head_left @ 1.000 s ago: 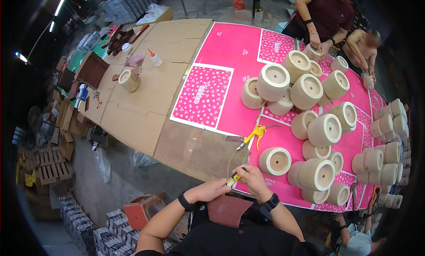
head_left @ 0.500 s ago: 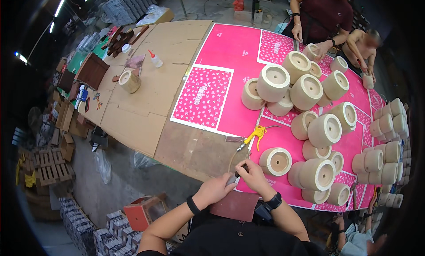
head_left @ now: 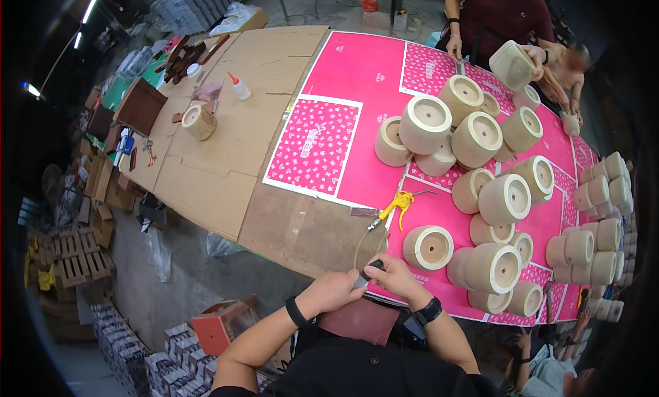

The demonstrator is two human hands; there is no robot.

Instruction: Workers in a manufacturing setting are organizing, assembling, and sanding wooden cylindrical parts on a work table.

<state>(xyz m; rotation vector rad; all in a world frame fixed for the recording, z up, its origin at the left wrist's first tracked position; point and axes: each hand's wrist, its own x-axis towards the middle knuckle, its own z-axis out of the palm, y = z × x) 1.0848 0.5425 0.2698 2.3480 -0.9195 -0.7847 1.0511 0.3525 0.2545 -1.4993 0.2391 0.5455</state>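
Observation:
My left hand (head_left: 332,291) and my right hand (head_left: 398,280) meet at the table's near edge. Closed fingers of the right hold a small black object (head_left: 375,265), its kind unclear. Pinched in my left hand is a small grey piece (head_left: 361,280), partly hidden by the fingers and touching or close to the black object. A reddish-brown sheet (head_left: 360,320) lies just below my hands, over my lap. Beyond them rests a yellow air blow gun (head_left: 397,206) with a thin hose. Right of it, a round pale wooden block (head_left: 427,247) with a centre hole lies on the table.
Many similar wooden blocks (head_left: 478,137) are stacked on the pink sheeting (head_left: 357,67). Cardboard (head_left: 254,129) covers the left side, bearing one block (head_left: 199,122) and a red-tipped bottle (head_left: 239,88). Co-workers (head_left: 501,19) stand across the table; another person (head_left: 552,366) is at lower right.
My hands stay together, with the black object tilted a little differently. Across the table, the co-worker in dark red has raised a wooden block off the table.

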